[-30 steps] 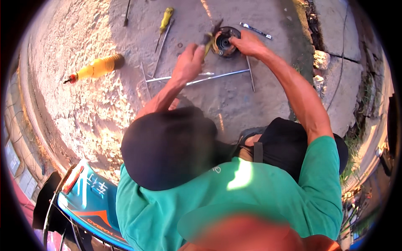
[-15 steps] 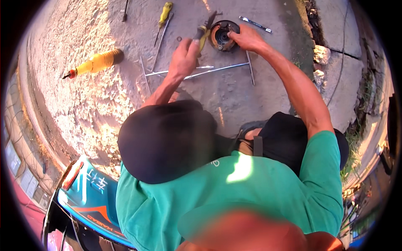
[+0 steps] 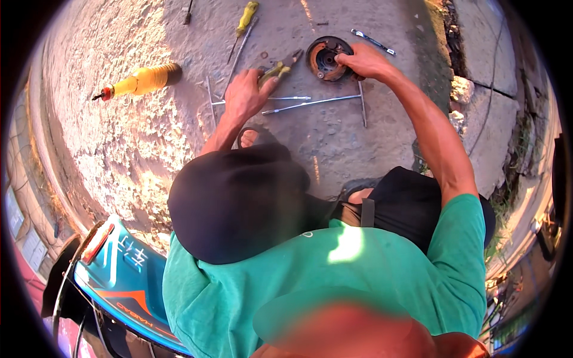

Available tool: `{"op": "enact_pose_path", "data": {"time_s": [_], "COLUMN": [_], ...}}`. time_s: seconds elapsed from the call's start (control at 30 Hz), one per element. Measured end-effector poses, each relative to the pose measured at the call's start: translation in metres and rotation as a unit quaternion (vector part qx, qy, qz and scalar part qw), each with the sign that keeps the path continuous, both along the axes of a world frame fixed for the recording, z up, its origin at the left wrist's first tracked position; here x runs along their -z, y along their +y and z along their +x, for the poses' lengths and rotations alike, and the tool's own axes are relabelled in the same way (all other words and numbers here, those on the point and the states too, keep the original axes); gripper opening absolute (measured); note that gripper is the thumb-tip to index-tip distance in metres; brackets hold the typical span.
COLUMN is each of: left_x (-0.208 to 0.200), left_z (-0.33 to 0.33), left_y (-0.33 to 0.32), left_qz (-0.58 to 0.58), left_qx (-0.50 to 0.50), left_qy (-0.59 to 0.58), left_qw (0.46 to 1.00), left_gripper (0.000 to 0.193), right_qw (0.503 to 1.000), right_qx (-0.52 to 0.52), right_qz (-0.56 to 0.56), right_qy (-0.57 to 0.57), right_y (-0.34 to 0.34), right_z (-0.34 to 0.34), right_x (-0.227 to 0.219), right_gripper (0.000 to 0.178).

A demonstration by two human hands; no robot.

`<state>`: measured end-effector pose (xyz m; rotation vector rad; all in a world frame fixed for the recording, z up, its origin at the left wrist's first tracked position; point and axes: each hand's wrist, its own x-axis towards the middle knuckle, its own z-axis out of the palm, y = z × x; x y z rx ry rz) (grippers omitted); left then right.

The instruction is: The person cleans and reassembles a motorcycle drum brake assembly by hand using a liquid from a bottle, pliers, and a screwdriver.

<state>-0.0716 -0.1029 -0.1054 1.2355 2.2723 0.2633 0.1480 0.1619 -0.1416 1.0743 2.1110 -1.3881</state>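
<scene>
Two things are gripped: pliers (image 3: 277,70) in the left hand (image 3: 243,92); a round metal part (image 3: 324,55), just right of them, in the right hand (image 3: 365,61); it looks hard, heavy, maybe greasy; hold its rim (image 3: 310,58).

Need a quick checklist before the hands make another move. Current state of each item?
1. Dark round metal part with an orange-brown inner ring steadied: ok, right hand on it, thumb over the hollow middle.
2. Pliers with yellow handles in hand: ok, in the left hand.
3. Pliers' tips touching the round part: cannot tell, they look very close to its rim.
4. Silver T-shaped metal bars out of the way: not ok, they lie close by, one passing behind the left hand.
5. Amber-yellow bottle with a red cap upright: not ok, lying on its side.
6. Bottle sealed: cannot tell at this size.
</scene>
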Motion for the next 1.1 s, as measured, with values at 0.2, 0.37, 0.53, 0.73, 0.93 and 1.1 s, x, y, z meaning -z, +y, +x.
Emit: {"op": "enact_pose_path", "data": {"time_s": [0.2, 0.37, 0.53, 0.73, 0.93, 1.1], "left_x": [-0.006, -0.012, -0.021, -0.048, -0.041, -0.031], "left_z": [-0.007, -0.007, -0.016, -0.017, -0.022, -0.029], "left_y": [0.034, 0.055, 0.075, 0.106, 0.11, 0.11], "left_qz": [0.147, 0.179, 0.132, -0.006, -0.051, -0.077], "left_qx": [0.027, -0.022, -0.026, -0.056, -0.053, -0.099], "left_qy": [-0.073, -0.194, -0.249, -0.365, -0.365, -0.414], "left_qw": [0.986, 0.964, 0.959, 0.929, 0.928, 0.901], "left_gripper": [0.055, 0.058, 0.056, 0.048, 0.037, 0.032], "right_qw": [0.978, 0.951, 0.924, 0.882, 0.86, 0.826], "right_qx": [0.122, 0.136, 0.159, 0.218, 0.256, 0.289], "right_qz": [-0.165, -0.273, -0.342, -0.416, -0.439, -0.482], "right_qy": [0.035, 0.046, 0.068, 0.041, 0.035, 0.038], "right_y": [-0.011, -0.009, -0.015, -0.016, -0.017, -0.016], "right_z": [-0.003, -0.011, -0.014, -0.021, -0.025, -0.03], "right_x": [-0.012, -0.035, -0.045, -0.052, -0.068, -0.072], "right_gripper": [0.04, 0.036, 0.034, 0.038, 0.044, 0.05]}}
